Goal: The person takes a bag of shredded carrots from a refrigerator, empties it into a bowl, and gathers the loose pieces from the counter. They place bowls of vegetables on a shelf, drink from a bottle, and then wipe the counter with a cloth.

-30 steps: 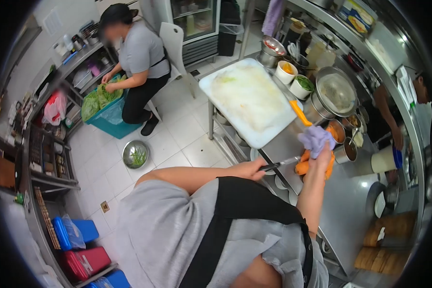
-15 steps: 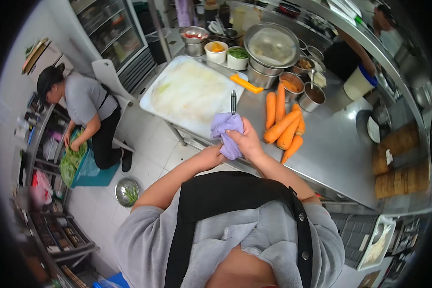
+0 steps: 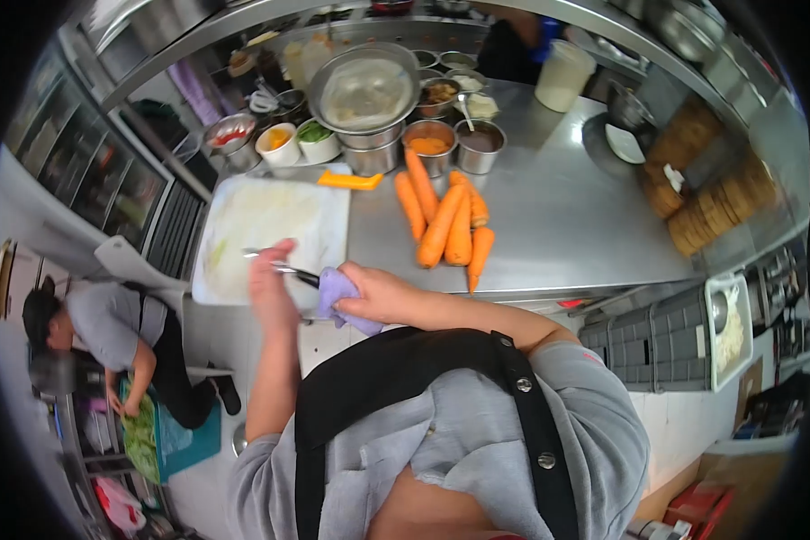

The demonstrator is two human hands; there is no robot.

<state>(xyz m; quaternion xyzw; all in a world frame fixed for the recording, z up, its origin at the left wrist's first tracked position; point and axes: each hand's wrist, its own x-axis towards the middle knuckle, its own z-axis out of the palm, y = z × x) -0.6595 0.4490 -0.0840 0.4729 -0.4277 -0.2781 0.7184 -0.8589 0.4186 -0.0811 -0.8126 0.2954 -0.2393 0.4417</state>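
Note:
My right hand [image 3: 373, 292] is closed around a bunched purple cloth [image 3: 337, 292]. Out of the cloth comes the black handle [image 3: 307, 277] of a slim metal tool, whose exact kind does not show. Its shiny end [image 3: 253, 252] points left over the white cutting board [image 3: 283, 211]. My left hand [image 3: 273, 281], smeared by motion, overlaps the metal part, fingers upward; I cannot tell whether they grip it. The board has pale wet stains. A yellow-handled tool [image 3: 349, 181] lies at its back right corner. Several whole carrots [image 3: 443, 229] are heaped to the right.
Behind the board stand a large steel bowl [image 3: 364, 85], white tubs [image 3: 277, 144] and sauce pots [image 3: 479, 144]. Bamboo steamers [image 3: 724, 207] sit at the right end of the steel counter [image 3: 558, 216]. At left, a person [image 3: 121, 328] bends over leafy greens [image 3: 140, 436].
My view has turned right. The left hand has moved off the cloth onto the tool's metal part; the tool has swung from pointing away to pointing left.

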